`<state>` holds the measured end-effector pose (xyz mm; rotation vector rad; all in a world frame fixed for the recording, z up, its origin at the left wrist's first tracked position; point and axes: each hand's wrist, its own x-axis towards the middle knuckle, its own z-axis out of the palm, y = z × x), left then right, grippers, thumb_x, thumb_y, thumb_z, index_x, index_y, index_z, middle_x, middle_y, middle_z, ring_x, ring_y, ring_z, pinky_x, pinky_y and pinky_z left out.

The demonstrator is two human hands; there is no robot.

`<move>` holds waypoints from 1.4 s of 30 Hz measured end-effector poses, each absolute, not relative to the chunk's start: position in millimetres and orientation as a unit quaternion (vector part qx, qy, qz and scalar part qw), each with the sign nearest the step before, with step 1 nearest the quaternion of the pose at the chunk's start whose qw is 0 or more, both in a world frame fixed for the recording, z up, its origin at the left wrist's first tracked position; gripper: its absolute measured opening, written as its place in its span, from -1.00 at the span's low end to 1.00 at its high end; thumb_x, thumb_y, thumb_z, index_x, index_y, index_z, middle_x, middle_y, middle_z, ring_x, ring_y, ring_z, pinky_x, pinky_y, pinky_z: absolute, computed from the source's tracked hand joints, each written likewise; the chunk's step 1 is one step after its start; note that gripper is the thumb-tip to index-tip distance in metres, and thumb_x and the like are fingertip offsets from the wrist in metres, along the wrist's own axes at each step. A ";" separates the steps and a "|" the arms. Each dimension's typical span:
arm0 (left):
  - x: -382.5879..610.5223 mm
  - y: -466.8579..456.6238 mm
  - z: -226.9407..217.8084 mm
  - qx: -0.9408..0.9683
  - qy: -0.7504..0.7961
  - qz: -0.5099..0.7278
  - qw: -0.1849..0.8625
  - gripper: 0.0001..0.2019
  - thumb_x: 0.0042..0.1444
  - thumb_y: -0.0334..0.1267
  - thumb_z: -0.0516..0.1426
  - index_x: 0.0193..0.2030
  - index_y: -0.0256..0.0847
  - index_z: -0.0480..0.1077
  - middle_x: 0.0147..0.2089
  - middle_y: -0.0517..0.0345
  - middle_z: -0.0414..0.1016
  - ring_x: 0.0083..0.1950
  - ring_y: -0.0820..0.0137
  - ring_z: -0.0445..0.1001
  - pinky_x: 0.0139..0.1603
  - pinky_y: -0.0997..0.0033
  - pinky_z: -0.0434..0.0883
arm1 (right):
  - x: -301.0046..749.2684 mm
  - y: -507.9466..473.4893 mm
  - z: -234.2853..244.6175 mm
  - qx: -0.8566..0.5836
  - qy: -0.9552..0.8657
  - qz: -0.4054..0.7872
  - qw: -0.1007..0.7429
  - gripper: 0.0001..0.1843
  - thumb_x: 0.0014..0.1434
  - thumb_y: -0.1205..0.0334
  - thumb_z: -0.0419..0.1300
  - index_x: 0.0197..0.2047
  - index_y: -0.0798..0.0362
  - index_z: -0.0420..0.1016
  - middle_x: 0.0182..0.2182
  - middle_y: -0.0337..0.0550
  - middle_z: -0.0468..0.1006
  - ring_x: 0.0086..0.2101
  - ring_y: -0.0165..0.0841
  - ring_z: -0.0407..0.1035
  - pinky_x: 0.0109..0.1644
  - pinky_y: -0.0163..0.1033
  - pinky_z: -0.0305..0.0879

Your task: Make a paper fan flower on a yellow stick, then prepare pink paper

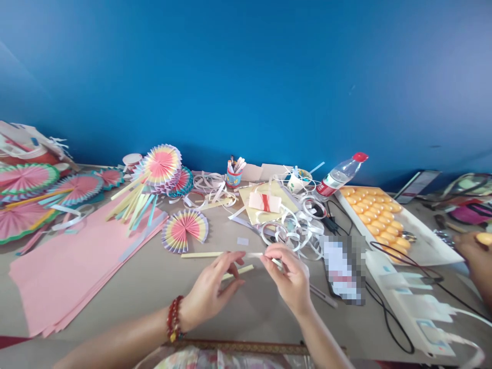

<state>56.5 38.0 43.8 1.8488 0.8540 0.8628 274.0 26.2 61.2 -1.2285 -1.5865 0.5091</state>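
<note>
Close to the table's front edge, my right hand (288, 277) pinches a thin white strip (253, 254) between thumb and fingertips. The strip's left end comes near the fingertips of my left hand (209, 287), whose thumb and fingers are spread apart. One pale yellow paper stick (202, 254) lies just beyond the left hand, and a second yellow stick (246, 269) shows partly behind its fingers. A pleated pink, yellow and lilac paper fan (185, 229), with a gap in its circle, lies behind the first stick. A small whitish rectangle (242, 241) rests on the table nearby.
Pink paper sheets (69, 277) and finished fans (161, 161) lie left. Curled white strips (295, 230) clutter the middle. Right are a phone (342, 269), a power strip (411, 302), a bottle (340, 177), a tray of orange pieces (371, 215) and another person's hand (474, 256).
</note>
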 end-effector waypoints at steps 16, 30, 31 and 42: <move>59.1 45.5 32.1 0.882 0.393 0.156 0.207 -0.86 0.30 -0.38 0.00 -0.27 -0.20 0.34 -0.20 0.03 0.46 -0.14 0.22 0.43 -0.09 0.20 0.37 | 281.8 6.0 21.5 -0.558 -0.666 0.248 0.428 -0.53 0.23 0.21 0.23 0.21 -0.04 0.36 -0.09 -0.04 0.55 -0.14 -0.23 0.48 -0.01 -0.08 0.45; 48.5 40.4 67.7 0.695 0.402 0.244 0.544 -0.94 0.22 -0.27 0.10 -0.20 -0.18 0.31 -0.40 0.22 0.45 -0.40 0.44 0.44 -0.35 0.50 0.34 | 252.3 4.8 49.0 -0.518 -0.579 0.379 0.503 -0.59 0.23 0.23 0.21 0.14 0.02 0.32 -0.32 -0.16 0.56 -0.33 -0.35 0.48 -0.28 -0.28 0.45; 49.4 41.7 70.3 0.685 0.400 0.234 0.562 -0.91 0.22 -0.25 0.11 -0.18 -0.19 0.34 -0.41 0.23 0.46 -0.41 0.45 0.44 -0.38 0.52 0.34 | 252.0 4.6 51.2 -0.519 -0.587 0.368 0.500 -0.60 0.24 0.24 0.21 0.14 0.02 0.33 -0.33 -0.17 0.56 -0.34 -0.35 0.47 -0.28 -0.28 0.45; 59.8 46.0 65.1 0.548 0.335 0.219 0.734 -0.74 0.26 -0.04 0.08 -0.26 -0.23 0.27 -0.38 0.15 0.51 -0.59 0.55 0.43 -0.55 0.59 0.32 | 258.7 5.2 55.3 -0.497 -0.663 0.314 0.463 -0.53 0.27 0.33 0.18 0.21 -0.16 0.28 -0.24 -0.21 0.56 -0.24 -0.35 0.48 -0.07 -0.22 0.43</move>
